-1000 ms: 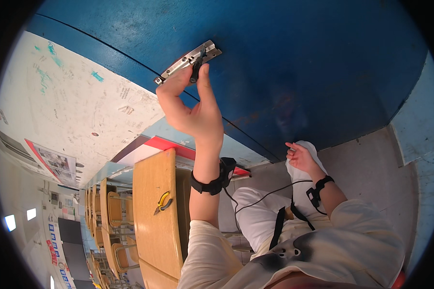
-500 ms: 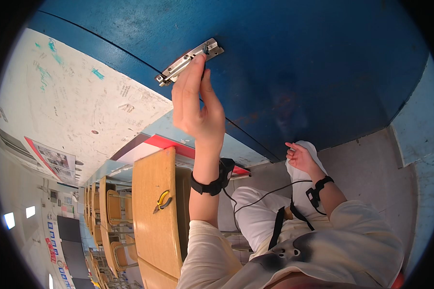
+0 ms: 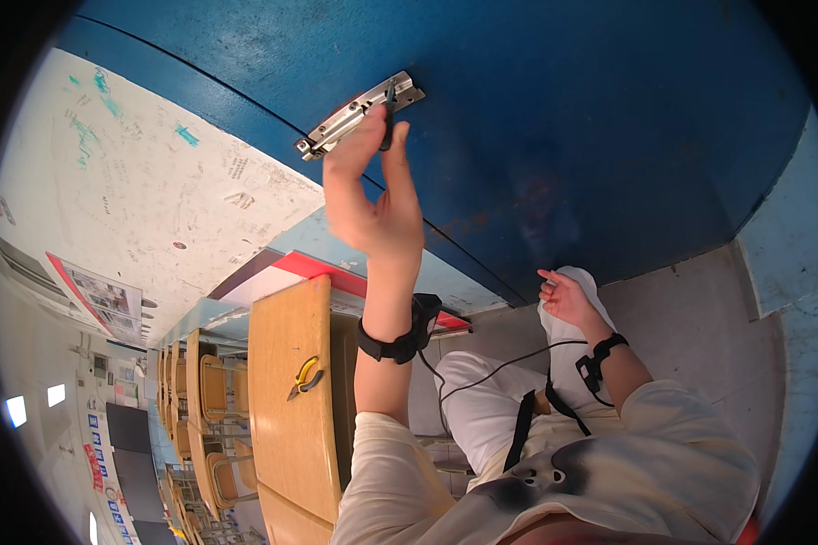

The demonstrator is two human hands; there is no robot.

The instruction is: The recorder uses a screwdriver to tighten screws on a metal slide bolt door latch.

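One dark tool (image 3: pixel 388 134) is pinched in the left hand (image 3: pixel 370 195), better kept square to the latch (image 3: pixel 348 118), while the right hand (image 3: pixel 563 296) curls loosely, seemingly empty.

Tight quarters at the blue door (image 3: pixel 591 127): the left hand (image 3: pixel 368 204) crowds the near side of the metal latch (image 3: pixel 344 120), and a dark slim piece (image 3: pixel 388 134) juts there by the thumb. Round the latch's far side, there's open door face! And from the right hand (image 3: pixel 565 298), a wide lane runs up the panel from the door's lower edge, though the white-clad knee (image 3: pixel 583 280) fills the space just by that hand. Below, the black cable (image 3: pixel 504 365) bars the gap between the arms. Over left, the desk (image 3: pixel 282 345) hems in the left forearm; pliers (image 3: pixel 305 377) sit near its right edge, with open wood beyond.
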